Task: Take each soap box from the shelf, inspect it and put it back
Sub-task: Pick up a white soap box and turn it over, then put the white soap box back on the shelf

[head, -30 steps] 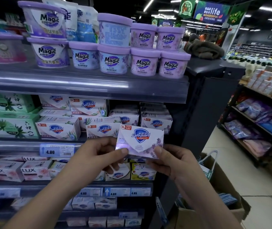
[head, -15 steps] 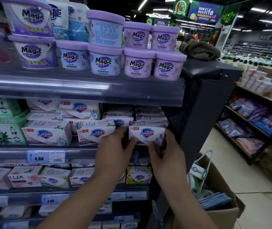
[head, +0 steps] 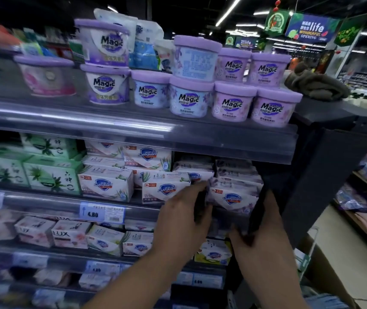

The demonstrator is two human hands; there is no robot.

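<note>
The white-and-lavender cardboard soap box (head: 231,199) sits at the grey metal shelf's (head: 44,202) right front, left hand (head: 182,219) and right hand (head: 265,233) flanking its ends; whether they pinch it I cannot tell. Push it back squarely, label outward.

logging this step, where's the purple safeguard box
In the head view the purple Safeguard box sits at the right end of the soap shelf, between the left hand and right hand, under the Magic tubs.

The shelf (head: 44,200) carries green boxes (head: 51,177) at left and stacked soap boxes (head: 105,184) to the right. Purple tubs (head: 233,103) stand on the level above, Lux boxes (head: 70,236) below.
</note>
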